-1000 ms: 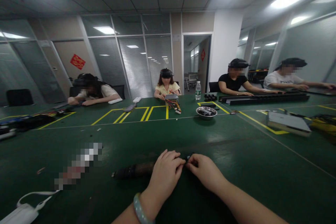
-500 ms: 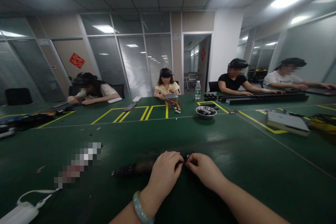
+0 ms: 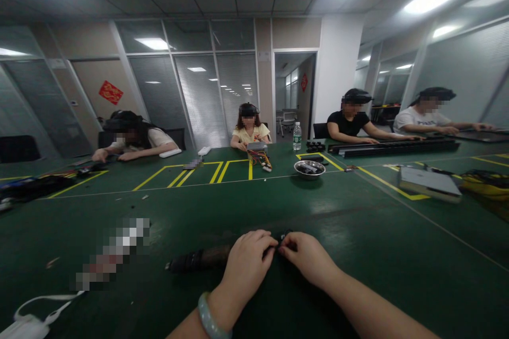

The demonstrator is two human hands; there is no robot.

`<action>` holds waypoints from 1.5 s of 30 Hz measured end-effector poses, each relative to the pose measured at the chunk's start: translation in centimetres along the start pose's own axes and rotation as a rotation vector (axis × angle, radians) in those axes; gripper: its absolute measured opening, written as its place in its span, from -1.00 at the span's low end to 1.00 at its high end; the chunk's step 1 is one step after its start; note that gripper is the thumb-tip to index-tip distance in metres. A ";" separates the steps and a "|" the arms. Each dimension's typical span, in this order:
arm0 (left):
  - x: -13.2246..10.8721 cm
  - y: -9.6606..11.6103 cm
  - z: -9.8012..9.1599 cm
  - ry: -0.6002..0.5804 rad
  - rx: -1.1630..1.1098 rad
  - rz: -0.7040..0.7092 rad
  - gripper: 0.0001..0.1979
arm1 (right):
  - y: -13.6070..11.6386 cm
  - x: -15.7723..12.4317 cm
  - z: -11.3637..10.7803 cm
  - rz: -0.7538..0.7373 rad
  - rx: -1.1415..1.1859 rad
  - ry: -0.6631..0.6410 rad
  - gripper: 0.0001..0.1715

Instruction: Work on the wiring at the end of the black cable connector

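A dark, long-bodied tool that looks like an electric screwdriver [image 3: 202,258] lies on the green table, its narrow tip pointing left. My left hand [image 3: 251,259] is curled over the tool's right end and hides it; a pale green bangle circles that wrist. Just to the right, my right hand [image 3: 306,255] is closed in a pinch, thumb and forefinger almost touching the left fingertips. A small black piece [image 3: 285,234] shows behind the right fingers. What is pinched between the two hands is too dark and covered to make out.
A metal bowl [image 3: 309,169] of dark parts and a water bottle [image 3: 297,136] stand ahead. A pixelated strip [image 3: 115,254] with a white cord lies left. A silver box [image 3: 429,183] sits right. Several people work across the table [image 3: 222,206], one behind a wired metal unit [image 3: 257,146].
The view has shifted slightly, so the surroundings sit a little further left. My hands stay at the tool's right end, with hardly any finger movement.
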State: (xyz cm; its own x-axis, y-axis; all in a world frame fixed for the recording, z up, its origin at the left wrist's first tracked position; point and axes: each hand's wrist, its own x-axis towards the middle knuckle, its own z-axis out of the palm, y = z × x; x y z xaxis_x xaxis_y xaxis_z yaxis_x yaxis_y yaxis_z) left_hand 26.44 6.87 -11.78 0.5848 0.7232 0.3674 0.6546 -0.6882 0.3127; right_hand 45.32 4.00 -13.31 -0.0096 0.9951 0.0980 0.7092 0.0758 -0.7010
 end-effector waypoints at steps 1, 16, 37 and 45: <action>0.0 0.0 0.0 -0.004 0.002 -0.002 -0.79 | 0.0 0.0 0.0 0.003 0.000 -0.001 -0.84; 0.0 0.4 -0.3 -0.031 0.006 -0.021 -0.81 | -0.6 -0.3 -0.4 0.014 -0.026 -0.020 -0.85; 0.0 0.5 -0.5 -0.041 -0.013 -0.024 -0.82 | -0.9 -0.4 -0.5 0.014 -0.027 -0.035 -0.84; 0.0 0.3 -0.1 -0.011 -0.029 -0.060 -0.79 | -0.7 -0.3 -0.4 0.010 -0.031 -0.013 -0.86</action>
State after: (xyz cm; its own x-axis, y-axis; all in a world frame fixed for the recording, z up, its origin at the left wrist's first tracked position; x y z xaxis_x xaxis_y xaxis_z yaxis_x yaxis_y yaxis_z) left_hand 26.56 6.67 -11.62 0.5506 0.7635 0.3375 0.6744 -0.6451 0.3593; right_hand 45.07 3.66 -12.56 -0.0114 0.9966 0.0814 0.7309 0.0638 -0.6795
